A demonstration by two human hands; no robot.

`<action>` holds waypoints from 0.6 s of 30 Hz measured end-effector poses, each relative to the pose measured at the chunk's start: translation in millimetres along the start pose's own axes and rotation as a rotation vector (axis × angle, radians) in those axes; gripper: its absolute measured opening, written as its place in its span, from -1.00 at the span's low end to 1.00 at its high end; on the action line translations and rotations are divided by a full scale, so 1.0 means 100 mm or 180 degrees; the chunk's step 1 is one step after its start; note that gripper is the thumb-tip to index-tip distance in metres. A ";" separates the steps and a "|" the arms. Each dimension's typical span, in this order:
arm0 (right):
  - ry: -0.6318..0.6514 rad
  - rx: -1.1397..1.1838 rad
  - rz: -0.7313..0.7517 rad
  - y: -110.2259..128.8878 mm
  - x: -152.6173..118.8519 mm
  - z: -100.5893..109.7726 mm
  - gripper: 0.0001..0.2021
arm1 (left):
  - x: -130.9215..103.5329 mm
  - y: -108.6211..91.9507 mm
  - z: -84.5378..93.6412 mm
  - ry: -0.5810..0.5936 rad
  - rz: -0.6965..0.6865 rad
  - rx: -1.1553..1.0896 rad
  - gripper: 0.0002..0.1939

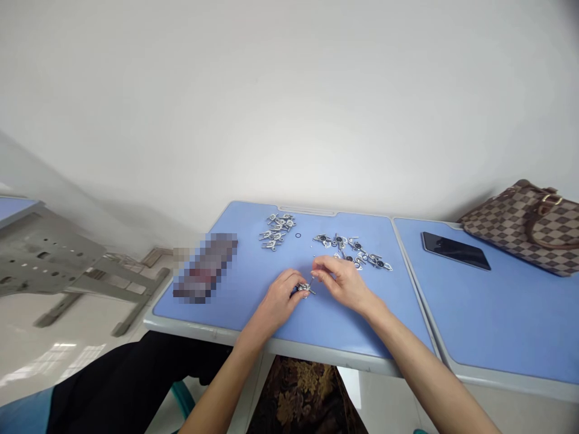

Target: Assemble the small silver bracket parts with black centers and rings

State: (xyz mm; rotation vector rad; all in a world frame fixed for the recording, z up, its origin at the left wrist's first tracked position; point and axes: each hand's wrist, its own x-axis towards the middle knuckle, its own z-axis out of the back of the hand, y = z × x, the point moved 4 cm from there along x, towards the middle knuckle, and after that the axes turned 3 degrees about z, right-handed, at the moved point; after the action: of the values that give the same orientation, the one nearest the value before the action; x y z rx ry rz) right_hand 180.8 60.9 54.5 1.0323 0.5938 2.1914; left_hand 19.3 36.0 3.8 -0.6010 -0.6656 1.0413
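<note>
the left hand (283, 295) has its thumb and fingers closed around a small metal piece (306, 289), near the middle of the front edge of the desk (244, 301). the right hand (341, 280) is pinched at the fingertips on a thin part (312, 279) right at that piece; what it is, is too small to tell. work on this piece looks under way and unfinished. towards the back edge, left of centre, lies a cluster of bare metal pieces (278, 228); nearer the right edge, loosely spread, are metal pieces with black discs (357, 246). the two groups seem to be at different stages, but which is done and which is left cannot be told. a small dark ring (298, 235) lies alone between them.
</note>
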 end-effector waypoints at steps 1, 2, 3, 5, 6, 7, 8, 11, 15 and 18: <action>-0.0019 -0.0024 0.0000 0.01 0.00 -0.01 -0.90 | 0.00 0.00 0.00 -0.0009 -0.0001 0.0007 -0.95; -0.0029 -0.0043 -0.0007 0.02 0.00 -0.02 -0.90 | 0.00 0.01 0.00 -0.0020 0.0002 0.0014 -0.95; -0.0036 -0.0060 -0.0020 0.02 0.01 -0.03 -0.90 | 0.00 0.01 0.00 -0.0030 0.0002 0.0020 -0.95; -0.0050 -0.0083 -0.0047 0.03 0.01 -0.05 -0.90 | -0.01 0.01 0.01 -0.0030 0.0002 0.0027 -0.95; -0.0064 -0.0088 -0.0059 0.03 0.01 -0.06 -0.90 | -0.01 0.00 0.01 -0.0024 0.0001 0.0027 -0.96; -0.0084 -0.0088 -0.0075 0.03 0.02 -0.06 -0.90 | -0.01 0.00 0.01 -0.0013 0.0009 0.0030 -0.97; -0.0107 -0.0084 -0.0090 0.04 0.02 -0.06 -0.90 | -0.01 0.00 0.01 -0.0007 0.0020 0.0032 -0.97; -0.0168 -0.0042 -0.0088 0.04 0.03 -0.07 -0.90 | -0.01 0.00 0.03 -0.0070 0.0055 0.0072 -0.96; -0.0309 0.0141 -0.0169 0.02 0.03 -0.07 -0.84 | -0.03 -0.02 0.03 -0.0083 0.0015 0.0178 -0.95; -0.0574 0.0414 -0.0415 -0.07 0.01 -0.04 -0.81 | -0.03 -0.04 0.04 -0.0109 0.0026 0.0222 -0.93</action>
State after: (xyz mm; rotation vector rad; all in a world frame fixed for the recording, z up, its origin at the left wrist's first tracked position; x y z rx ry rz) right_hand 179.5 66.0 48.1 1.2089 0.7070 1.9434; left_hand 17.3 32.3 9.2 -0.5268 -0.6546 1.0801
